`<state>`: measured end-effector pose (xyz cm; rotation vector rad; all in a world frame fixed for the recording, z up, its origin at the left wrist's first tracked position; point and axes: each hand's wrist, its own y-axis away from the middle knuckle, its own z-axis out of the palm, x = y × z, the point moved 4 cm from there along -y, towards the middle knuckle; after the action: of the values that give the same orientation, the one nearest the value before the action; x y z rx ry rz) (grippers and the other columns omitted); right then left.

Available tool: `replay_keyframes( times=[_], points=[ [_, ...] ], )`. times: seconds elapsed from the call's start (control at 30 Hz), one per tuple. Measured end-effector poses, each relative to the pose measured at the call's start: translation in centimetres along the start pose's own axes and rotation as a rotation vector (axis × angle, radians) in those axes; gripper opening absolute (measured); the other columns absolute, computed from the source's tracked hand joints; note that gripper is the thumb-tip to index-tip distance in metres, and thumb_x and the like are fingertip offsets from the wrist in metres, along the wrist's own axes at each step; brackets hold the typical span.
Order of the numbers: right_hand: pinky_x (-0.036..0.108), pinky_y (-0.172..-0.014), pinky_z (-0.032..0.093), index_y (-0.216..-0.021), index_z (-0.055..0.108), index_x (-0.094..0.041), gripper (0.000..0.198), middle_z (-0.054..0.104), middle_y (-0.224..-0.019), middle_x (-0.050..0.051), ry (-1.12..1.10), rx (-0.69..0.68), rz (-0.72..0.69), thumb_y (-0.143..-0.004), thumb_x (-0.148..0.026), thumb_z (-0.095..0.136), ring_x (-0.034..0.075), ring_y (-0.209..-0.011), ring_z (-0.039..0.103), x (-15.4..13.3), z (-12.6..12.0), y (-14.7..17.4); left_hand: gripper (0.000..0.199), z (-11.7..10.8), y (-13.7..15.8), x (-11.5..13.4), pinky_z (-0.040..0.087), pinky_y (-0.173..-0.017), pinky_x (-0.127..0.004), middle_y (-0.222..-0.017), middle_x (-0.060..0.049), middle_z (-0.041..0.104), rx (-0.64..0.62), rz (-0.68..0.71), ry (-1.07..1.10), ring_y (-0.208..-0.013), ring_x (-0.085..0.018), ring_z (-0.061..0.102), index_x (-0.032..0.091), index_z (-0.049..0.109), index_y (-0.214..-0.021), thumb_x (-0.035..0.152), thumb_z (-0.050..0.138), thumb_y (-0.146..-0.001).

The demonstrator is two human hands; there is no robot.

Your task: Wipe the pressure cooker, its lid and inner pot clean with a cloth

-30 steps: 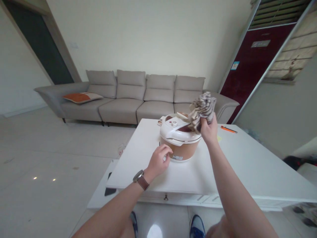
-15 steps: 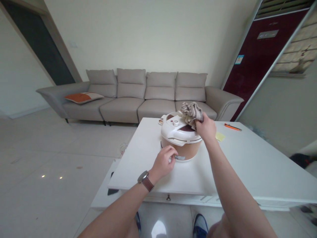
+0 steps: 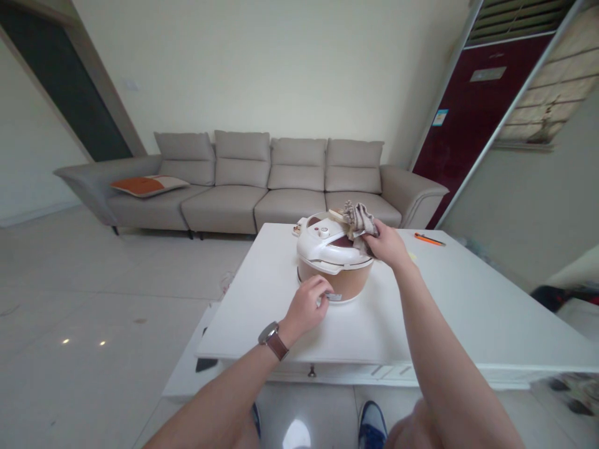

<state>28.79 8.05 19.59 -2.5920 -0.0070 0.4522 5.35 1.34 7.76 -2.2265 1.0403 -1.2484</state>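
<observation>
A white and tan electric pressure cooker (image 3: 355, 284) stands on the white table, its lid on. My right hand (image 3: 389, 243) grips a bunched, brown-and-white patterned cloth (image 3: 359, 218), which lies against the right part of the lid. At the cooker's lower front is my left hand (image 3: 309, 305), with a watch (image 3: 270, 335) on its wrist. Its fingers are curled close by a small silver label (image 3: 334, 297) on the cooker's side. Whether those fingertips pinch anything is hidden.
An orange utility knife (image 3: 429, 239) lies on the white table (image 3: 468, 312), right of the cooker. A yellow paper is mostly hidden behind my right wrist. Beyond the table stands a grey sofa (image 3: 219, 202) with an orange and cream cushion (image 3: 145, 185).
The cloth in my right hand has moved slightly down over the lid. My left hand keeps its place by the cooker. The whole view has shifted a little.
</observation>
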Motion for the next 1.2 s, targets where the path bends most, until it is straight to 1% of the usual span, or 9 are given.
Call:
replay_keyframes(
  times=[0.07, 0.17, 0.23, 0.37, 0.5, 0.73, 0.83, 0.97, 1.2],
  points=[
    [0.032, -0.070, 0.040, -0.116, 0.069, -0.021, 0.033, 0.077, -0.103, 0.012, 0.091, 0.009, 0.017, -0.090, -0.037, 0.055, 0.030, -0.089, 0.068, -1.1, -0.3, 0.4, 0.029, 0.3, -0.1, 0.2, 0.052, -0.084, -0.035, -0.098, -0.006, 0.068, -0.008, 0.005, -0.004, -0.094, -0.021, 0.065, 0.021, 0.066, -0.095, 0.000, 0.053, -0.080],
    [0.033, -0.070, 0.038, -0.107, 0.071, -0.021, 0.026, 0.077, -0.099, 0.013, 0.172, -0.058, -0.117, -0.089, -0.035, 0.058, 0.030, -0.088, 0.068, -3.3, -0.8, 1.1, 0.029, 0.7, -0.2, 0.5, 0.052, -0.086, -0.036, -0.099, -0.006, 0.068, -0.019, 0.009, -0.010, -0.097, -0.022, 0.065, 0.021, 0.066, -0.094, 0.000, 0.053, -0.080],
    [0.033, -0.069, 0.037, -0.103, 0.071, -0.023, 0.023, 0.077, -0.099, 0.011, 0.152, -0.093, -0.199, -0.088, -0.037, 0.059, 0.030, -0.089, 0.068, -4.4, -1.2, 1.5, 0.029, 0.9, -0.2, 0.5, 0.052, -0.087, -0.036, -0.100, -0.006, 0.069, -0.029, 0.009, -0.014, -0.097, -0.022, 0.065, 0.021, 0.066, -0.094, -0.001, 0.053, -0.080],
    [0.032, -0.068, 0.036, -0.104, 0.069, -0.025, 0.023, 0.077, -0.101, 0.009, 0.098, -0.088, -0.166, -0.088, -0.037, 0.059, 0.030, -0.090, 0.068, -5.0, -1.2, 2.0, 0.029, 1.1, -0.2, 0.6, 0.052, -0.088, -0.036, -0.100, -0.006, 0.068, -0.041, 0.011, -0.013, -0.098, -0.022, 0.065, 0.021, 0.066, -0.094, -0.001, 0.053, -0.080],
    [0.032, -0.070, 0.039, -0.104, 0.069, -0.025, 0.022, 0.077, -0.101, 0.008, 0.040, -0.125, -0.247, -0.086, -0.033, 0.060, 0.030, -0.092, 0.067, -5.9, -1.0, 2.5, 0.029, 1.0, -0.4, 0.8, 0.052, -0.087, -0.036, -0.099, -0.006, 0.067, -0.028, 0.014, -0.009, -0.097, -0.022, 0.064, 0.020, 0.066, -0.094, -0.001, 0.052, -0.079],
    [0.033, -0.079, 0.048, -0.120, 0.065, -0.022, 0.032, 0.077, -0.105, 0.009, -0.237, 0.147, -0.072, -0.095, -0.034, 0.048, 0.028, -0.094, 0.069, -6.8, -1.7, 2.7, 0.029, 0.4, -0.1, 0.8, 0.051, -0.087, -0.035, -0.099, -0.006, 0.068, -0.022, 0.014, -0.008, -0.097, -0.022, 0.064, 0.021, 0.066, -0.094, -0.001, 0.052, -0.079],
    [0.037, -0.089, 0.051, -0.123, 0.066, -0.022, 0.033, 0.076, -0.118, 0.011, -0.156, 0.054, -0.156, -0.093, -0.029, 0.052, 0.031, -0.108, 0.069, -9.0, 0.3, 3.4, 0.027, 0.2, -0.1, 0.6, 0.049, -0.084, -0.034, -0.094, -0.005, 0.067, -0.030, 0.005, -0.016, -0.093, -0.021, 0.063, 0.020, 0.066, -0.090, -0.001, 0.052, -0.078],
    [0.044, -0.112, 0.044, -0.130, 0.065, -0.019, 0.045, 0.058, -0.152, 0.012, -0.024, -0.021, -0.358, -0.086, -0.018, 0.059, 0.032, -0.144, 0.050, -11.7, 2.3, 4.4, 0.023, -0.1, -0.1, 0.2, 0.046, -0.077, -0.030, -0.082, -0.003, 0.066, -0.051, -0.057, -0.024, -0.082, -0.019, 0.062, 0.019, 0.066, -0.079, 0.000, 0.052, -0.079],
    [0.051, -0.116, 0.040, -0.130, 0.065, -0.022, 0.041, 0.057, -0.154, 0.008, 0.051, 0.007, -0.422, -0.090, -0.015, 0.058, 0.032, -0.152, 0.040, -12.7, 3.0, 5.4, 0.024, -0.1, 0.3, 0.2, 0.046, -0.078, -0.029, -0.081, -0.003, 0.071, -0.214, -0.067, -0.016, -0.081, -0.018, 0.065, 0.018, 0.070, -0.077, 0.000, 0.054, -0.080]
  ],
)
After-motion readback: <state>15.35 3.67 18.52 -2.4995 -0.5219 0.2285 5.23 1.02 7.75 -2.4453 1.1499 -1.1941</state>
